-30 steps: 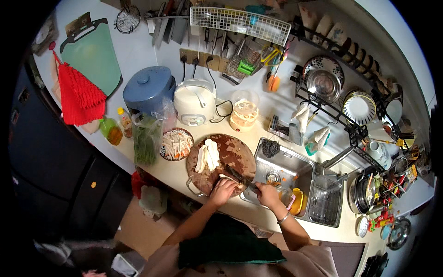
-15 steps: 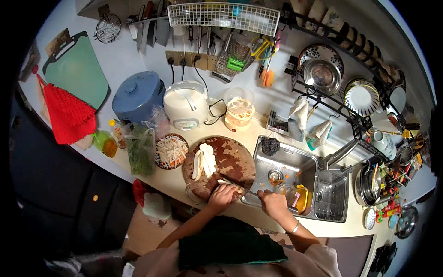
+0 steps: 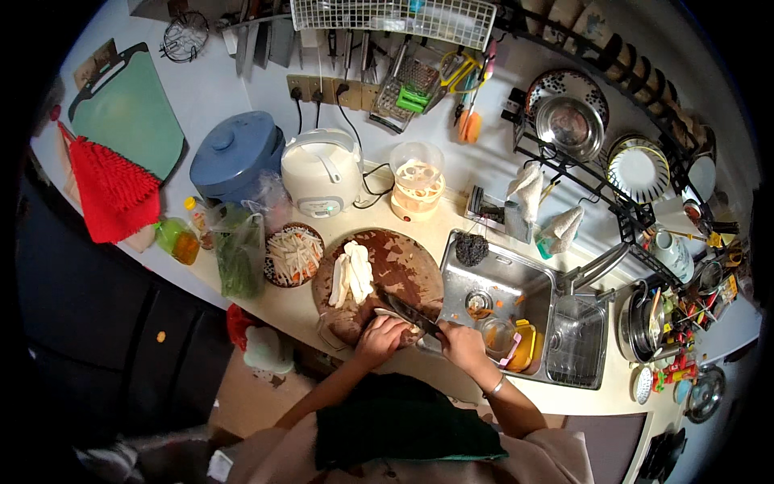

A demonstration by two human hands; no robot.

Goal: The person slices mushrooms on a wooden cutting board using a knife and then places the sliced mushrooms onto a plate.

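Note:
On the round wooden chopping board (image 3: 407, 266) lies a stack of long pale slices (image 3: 351, 274), perhaps mushroom. My left hand (image 3: 380, 340) is at the board's near edge, fingers bent and closed over a pale piece (image 3: 390, 313) that they partly hide. A kitchen knife (image 3: 409, 314) with a dark blade is gripped by its handle in my right hand (image 3: 463, 347). Its blade slants over the board, pointing up and left, beside the pale piece and my left fingertips. Left of the board stands a bowl of white and orange strips (image 3: 294, 255).
A steel sink (image 3: 516, 274) with scraps and a yellow container (image 3: 523, 345) lies to the right. Behind the board are a rice cooker (image 3: 322, 173), an egg steamer (image 3: 417, 184) and a blue lidded pot (image 3: 235, 157). Bagged greens (image 3: 239, 254) stand left of the bowl.
The knife blade has lifted and turned, showing its broad side, where it was low and nearly edge-on. My right hand has shifted slightly left and down; my left hand stays by the pale piece.

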